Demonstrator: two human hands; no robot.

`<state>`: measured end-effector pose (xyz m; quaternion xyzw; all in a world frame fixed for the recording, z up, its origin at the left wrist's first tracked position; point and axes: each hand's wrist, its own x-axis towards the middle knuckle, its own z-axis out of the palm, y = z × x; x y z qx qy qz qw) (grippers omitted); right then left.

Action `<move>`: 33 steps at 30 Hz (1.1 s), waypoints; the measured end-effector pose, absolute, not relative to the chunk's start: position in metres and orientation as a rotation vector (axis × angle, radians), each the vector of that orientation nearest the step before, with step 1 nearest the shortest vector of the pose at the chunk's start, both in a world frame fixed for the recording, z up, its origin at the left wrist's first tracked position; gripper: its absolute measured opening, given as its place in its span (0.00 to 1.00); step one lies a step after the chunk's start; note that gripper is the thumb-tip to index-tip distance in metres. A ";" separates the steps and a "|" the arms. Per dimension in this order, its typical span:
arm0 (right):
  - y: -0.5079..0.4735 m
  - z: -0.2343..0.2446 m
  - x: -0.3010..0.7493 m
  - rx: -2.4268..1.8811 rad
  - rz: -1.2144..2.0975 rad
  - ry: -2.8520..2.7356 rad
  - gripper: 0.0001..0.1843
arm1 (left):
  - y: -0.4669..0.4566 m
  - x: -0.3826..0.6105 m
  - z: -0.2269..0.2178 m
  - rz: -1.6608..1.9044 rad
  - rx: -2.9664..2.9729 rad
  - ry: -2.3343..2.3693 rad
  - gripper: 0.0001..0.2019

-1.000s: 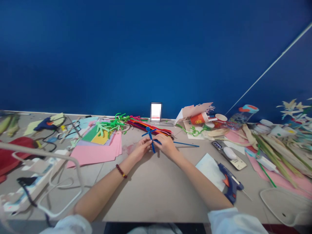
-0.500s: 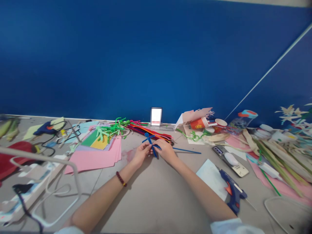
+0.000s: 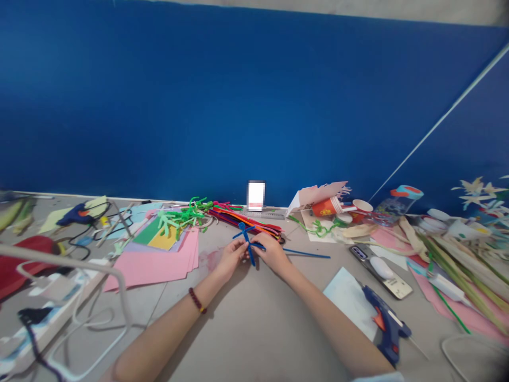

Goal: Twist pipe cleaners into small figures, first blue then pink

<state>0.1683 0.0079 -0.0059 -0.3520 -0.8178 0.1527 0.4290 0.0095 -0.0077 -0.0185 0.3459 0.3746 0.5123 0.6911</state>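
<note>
- Left hand (image 3: pixel 233 258) and right hand (image 3: pixel 272 252) both clenched on one blue pipe-cleaner figure (image 3: pixel 245 236), held between them just above the tabletop (image 3: pixel 254 329)
- One blue pipe cleaner (image 3: pixel 306 254) runs right from my right hand; can't tell if it's joined to the figure
- Two paper cups on their sides, back right: one orange-red (image 3: pixel 324 207), one white (image 3: pixel 362 206); can't see inside either
- Two glue guns: one blue (image 3: pixel 385 326) right of my right arm, one dark blue (image 3: pixel 75 215) far left
- One pink paper stack (image 3: pixel 153 268) left of my hands; one multicoloured pipe-cleaner bundle (image 3: pixel 246 218) just behind them
</note>
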 end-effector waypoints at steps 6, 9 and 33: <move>0.010 -0.008 0.167 -0.872 0.401 -2.008 0.06 | -0.006 0.010 -0.021 1.170 0.843 0.874 0.18; 0.010 -0.008 0.166 -0.863 0.436 -1.963 0.05 | -0.008 0.010 -0.020 1.219 0.884 0.934 0.19; 0.012 -0.010 0.166 -0.996 0.611 -1.945 0.04 | -0.006 0.009 -0.016 1.277 1.075 1.069 0.18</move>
